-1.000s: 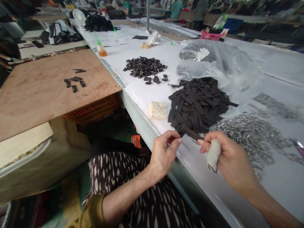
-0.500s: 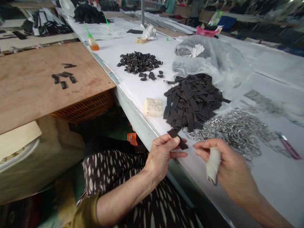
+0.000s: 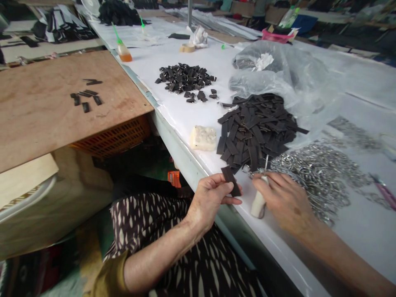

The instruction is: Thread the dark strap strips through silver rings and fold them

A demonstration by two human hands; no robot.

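A dark strip point(image 3: 231, 180) is held in the left hand point(image 3: 206, 198), pinched between thumb and fingers, just above the near edge of the white-covered surface point(image 3: 181, 117). Its long axis is slanted slightly across that edge: the far end is pointed away from the person, towards the pile of dark strips point(image 3: 256, 128), while the lower end is turned back towards the edge, on the side of the right hand point(image 3: 284, 196).

By the right hand, with fingers curled, a white-handled tool point(image 3: 259, 203) is gripped; its thin metal shaft is aimed away from the near edge, at the strip pile, and its butt is directed towards that edge. Loose rings are seen beside the fingertips; whether one is pinched cannot be told.

The heap of metal rings point(image 3: 318, 173) is spread just beyond the right hand. A pale block point(image 3: 203, 138) is set close to the near edge, beside the strip pile. Farther along the surface, looped pieces point(image 3: 185, 78) are heaped.
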